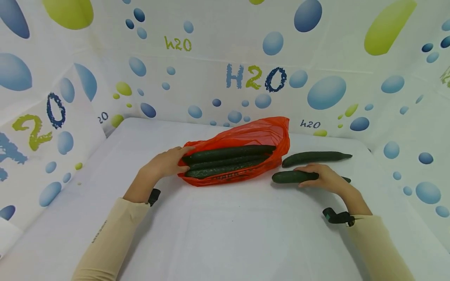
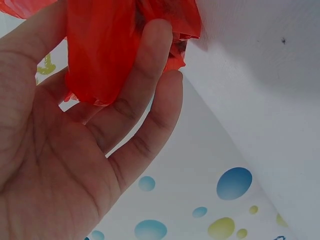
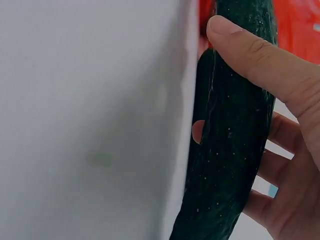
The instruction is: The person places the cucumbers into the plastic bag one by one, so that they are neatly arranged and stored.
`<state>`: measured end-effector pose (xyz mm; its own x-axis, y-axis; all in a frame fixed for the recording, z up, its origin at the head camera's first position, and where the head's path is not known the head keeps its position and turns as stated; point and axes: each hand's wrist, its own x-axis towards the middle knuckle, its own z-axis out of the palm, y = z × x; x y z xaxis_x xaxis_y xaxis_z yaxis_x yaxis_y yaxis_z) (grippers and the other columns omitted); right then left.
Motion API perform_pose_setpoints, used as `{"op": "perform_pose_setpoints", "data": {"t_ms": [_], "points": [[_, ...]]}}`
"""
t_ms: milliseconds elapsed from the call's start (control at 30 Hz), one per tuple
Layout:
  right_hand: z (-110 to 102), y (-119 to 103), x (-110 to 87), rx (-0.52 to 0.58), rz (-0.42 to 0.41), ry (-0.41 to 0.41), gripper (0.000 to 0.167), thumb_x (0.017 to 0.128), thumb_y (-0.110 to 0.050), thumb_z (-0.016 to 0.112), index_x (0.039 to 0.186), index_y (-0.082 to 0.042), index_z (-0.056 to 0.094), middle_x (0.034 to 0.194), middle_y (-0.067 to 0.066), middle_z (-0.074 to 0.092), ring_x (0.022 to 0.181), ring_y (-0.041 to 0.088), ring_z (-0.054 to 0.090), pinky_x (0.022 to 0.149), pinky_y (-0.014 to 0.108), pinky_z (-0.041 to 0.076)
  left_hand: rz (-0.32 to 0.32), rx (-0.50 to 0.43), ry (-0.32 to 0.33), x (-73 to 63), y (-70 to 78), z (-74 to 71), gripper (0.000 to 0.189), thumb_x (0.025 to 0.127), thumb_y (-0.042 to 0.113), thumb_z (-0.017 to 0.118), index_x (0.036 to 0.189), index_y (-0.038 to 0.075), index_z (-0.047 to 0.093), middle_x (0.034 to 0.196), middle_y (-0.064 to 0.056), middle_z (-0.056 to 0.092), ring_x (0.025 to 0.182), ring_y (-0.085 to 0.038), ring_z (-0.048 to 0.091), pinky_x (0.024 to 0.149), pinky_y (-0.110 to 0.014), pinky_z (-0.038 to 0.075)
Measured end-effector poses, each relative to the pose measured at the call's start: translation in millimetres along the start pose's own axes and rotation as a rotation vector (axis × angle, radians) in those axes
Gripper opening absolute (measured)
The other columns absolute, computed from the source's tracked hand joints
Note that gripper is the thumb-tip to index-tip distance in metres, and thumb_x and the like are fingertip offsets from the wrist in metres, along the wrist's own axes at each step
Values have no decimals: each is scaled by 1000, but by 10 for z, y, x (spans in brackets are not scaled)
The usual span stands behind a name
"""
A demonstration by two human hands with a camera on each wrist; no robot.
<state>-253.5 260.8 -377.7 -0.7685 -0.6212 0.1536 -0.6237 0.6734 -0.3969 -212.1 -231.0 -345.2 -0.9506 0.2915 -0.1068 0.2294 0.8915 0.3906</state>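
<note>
A red plastic bag [image 1: 254, 130] lies on its side mid-table, its open face toward me, with several dark green cucumbers [image 1: 230, 151] lying lengthwise in it. At the bag's left end, my left hand [image 1: 168, 162] holds the gathered plastic between thumb and fingers; the left wrist view shows the fingers [image 2: 132, 95] bent round the red film. My right hand [image 1: 323, 177] grips a cucumber [image 1: 289, 176] around its middle, right of the bag and low over the table. Close up in the right wrist view, the thumb lies across the cucumber [image 3: 232, 145] and the fingers reach round behind.
Just behind the gripped one, another cucumber [image 1: 316, 157] lies on the white table [image 1: 225, 234], close to the bag's right end. A white backdrop [image 1: 211, 50] with blue and green spots and H2O lettering rises behind the table and along both sides.
</note>
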Motion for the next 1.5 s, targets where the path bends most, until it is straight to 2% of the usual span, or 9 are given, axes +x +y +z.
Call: {"op": "perform_pose_setpoints", "data": {"t_ms": [367,633,1000,1267,1433,1500], "points": [[-44,-415,73,82,-88,19,48,80,-22,81,125,-13,67,104,-4,66,90,10,56,78,29,52,-1,4,10,9,18,-13,70,92,20,67,152,12,32,142,-23,45,126,-40,46,100,-62,42],[-81,-693,157,141,-182,52,49,77,-14,82,124,-10,67,97,-7,64,86,8,54,71,25,50,0,-1,1,14,20,-6,69,93,20,66,152,11,31,142,-24,45,126,-40,46,101,-61,41],[-88,-1053,336,214,-171,111,49,82,-13,79,128,-9,64,108,2,67,90,16,55,75,26,52,-6,-1,9,5,0,13,70,92,20,67,152,11,32,143,-24,44,127,-41,45,100,-63,40],[-98,-1299,479,291,-311,201,48,81,-4,77,127,-2,62,104,6,68,89,16,57,72,27,53,-1,6,10,-2,1,13,70,93,20,66,152,11,32,143,-25,44,126,-41,46,100,-63,41],[-109,-1440,571,342,-369,254,48,84,-12,77,127,0,62,111,11,69,89,14,62,75,24,54,1,14,8,-3,5,6,70,93,20,66,153,11,31,143,-25,44,126,-41,46,101,-62,41],[-111,-1497,605,371,-390,272,49,84,-14,77,128,2,61,116,15,68,93,15,64,80,24,55,-1,15,7,-3,10,-1,70,93,20,66,153,12,31,144,-25,43,126,-41,46,101,-62,41]]}}
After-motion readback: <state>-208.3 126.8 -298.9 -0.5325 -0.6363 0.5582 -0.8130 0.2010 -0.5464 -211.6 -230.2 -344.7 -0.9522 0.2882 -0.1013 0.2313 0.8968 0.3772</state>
